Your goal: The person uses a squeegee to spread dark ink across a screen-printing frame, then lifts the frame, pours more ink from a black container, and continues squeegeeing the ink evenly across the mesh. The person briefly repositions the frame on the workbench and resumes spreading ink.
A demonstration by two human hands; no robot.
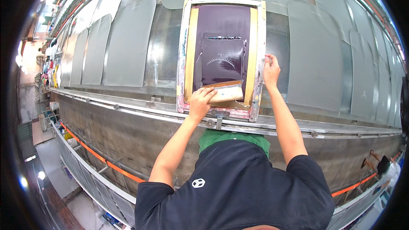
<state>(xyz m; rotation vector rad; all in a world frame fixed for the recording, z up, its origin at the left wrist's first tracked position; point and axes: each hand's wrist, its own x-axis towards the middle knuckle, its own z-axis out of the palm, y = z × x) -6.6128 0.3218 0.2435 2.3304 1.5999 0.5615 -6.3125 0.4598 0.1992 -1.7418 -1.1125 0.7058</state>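
Observation:
A screen-printing frame, pale and ink-stained, lies on the long table, with yellow tape inside its edges and a dark purple screen bearing a pale arched design. A dark ink line crosses the screen above the design. My left hand grips a squeegee with a light handle and brown blade, resting across the screen's lower end. My right hand has its fingers curled on the frame's right edge, toward the middle of that side.
Grey flat pieces line the metal table on both sides of the frame. A metal rail with clamps runs along the near edge. Orange strips run lower down. Another person is at the lower right. Cluttered shelving stands far left.

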